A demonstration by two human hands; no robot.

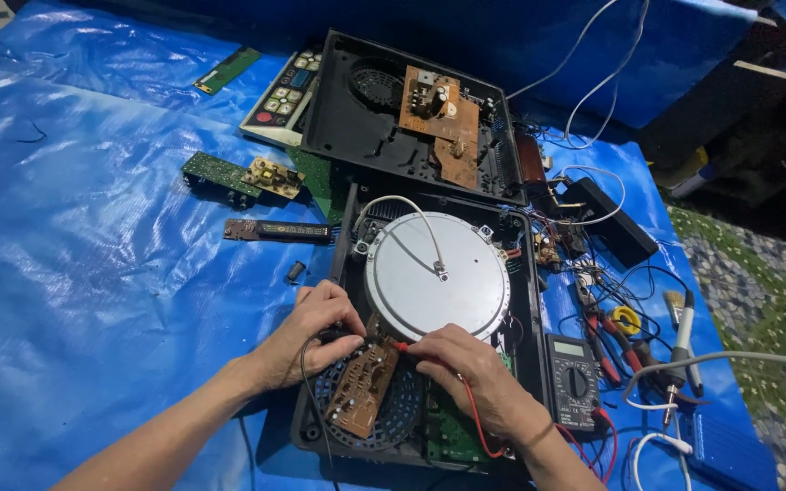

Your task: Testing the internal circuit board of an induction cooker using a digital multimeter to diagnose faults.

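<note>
1. Left hand is pinched around a black multimeter probe, tip down on the brown circuit board.
2. Right hand grips the red probe, touching the same board's top edge.
3. That board sits tilted over the fan, in the near end of the opened black induction cooker, just below the round silver coil plate.
4. Multimeter lies just right of the cooker on the blue tarp.
</note>
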